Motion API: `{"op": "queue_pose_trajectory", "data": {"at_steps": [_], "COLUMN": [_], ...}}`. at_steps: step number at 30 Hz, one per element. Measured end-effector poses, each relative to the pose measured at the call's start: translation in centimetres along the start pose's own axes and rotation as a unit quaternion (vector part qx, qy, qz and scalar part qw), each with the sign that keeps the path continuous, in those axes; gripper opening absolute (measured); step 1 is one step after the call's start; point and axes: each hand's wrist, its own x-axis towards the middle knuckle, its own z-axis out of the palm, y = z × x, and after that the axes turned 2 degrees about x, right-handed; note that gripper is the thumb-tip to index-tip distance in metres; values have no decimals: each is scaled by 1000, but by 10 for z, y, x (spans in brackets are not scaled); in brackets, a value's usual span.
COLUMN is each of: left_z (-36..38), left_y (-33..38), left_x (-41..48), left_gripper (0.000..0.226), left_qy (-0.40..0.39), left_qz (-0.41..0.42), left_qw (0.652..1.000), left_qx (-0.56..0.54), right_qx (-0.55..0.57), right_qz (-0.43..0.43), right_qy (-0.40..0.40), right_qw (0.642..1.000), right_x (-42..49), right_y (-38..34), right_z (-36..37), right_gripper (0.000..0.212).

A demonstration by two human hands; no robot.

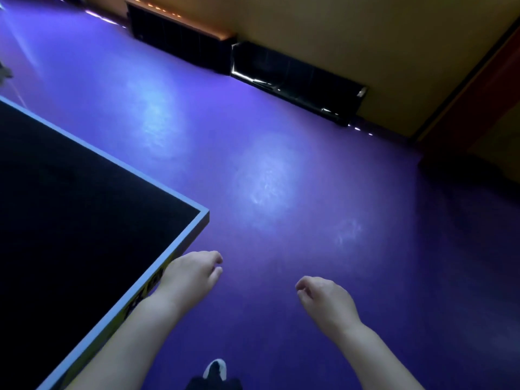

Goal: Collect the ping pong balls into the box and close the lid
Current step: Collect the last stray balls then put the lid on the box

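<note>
The purple floor (281, 164) is the biggest thing. It spreads out under both hands and far ahead of them, with pale shiny spots of light on it. The dark ping pong desk (70, 206) comes next. It lies to the left of the left hand, and its corner with the pale edge points out just ahead of that hand. There is yellow print (152, 282) on the side of the desk, right beside the left wrist. A yellow wall (365, 38) stands far ahead of the hands. Along the bottom of it run two low dark barriers (183, 38), well apart from both hands. The left hand (194, 273) hangs in the air close to the side of the desk, but I cannot tell if the arm touches it. Its fingers are loosely curled and it holds nothing. The right hand (326, 298) hangs over the floor, apart from the left one. Its fingers are loosely curled too, and it holds nothing. A small dark and white shoe (216, 368) stands on the floor between the two arms, closer to the body than the hands. I cannot tell where the ping pong balls or the box are.
</note>
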Motion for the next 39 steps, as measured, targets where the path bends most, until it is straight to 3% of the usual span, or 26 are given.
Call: {"op": "queue_pose_trajectory", "data": {"at_steps": [10, 21, 30, 39], "left_z": [-23, -43, -65, -137], "left_y": [-29, -53, -138, -303], "left_x": [226, 444, 511, 621], "left_gripper": [26, 28, 26, 27], "left_qy": [11, 37, 33, 109], "left_qz": [-45, -249, -414, -457], "left_qw": [999, 967, 909, 882], "left_qx": [-14, -24, -40, -33], "right_qx": [-5, -77, -109, -122], "right_qz": [-31, -200, -364, -466], "right_qy": [-7, -63, -146, -150], "right_qw": [999, 975, 913, 864], "right_x": [245, 554, 712, 850], "right_y": [-13, -40, -173, -370], "right_z": [-63, -129, -113, -104], "right_gripper": [21, 24, 25, 25]}}
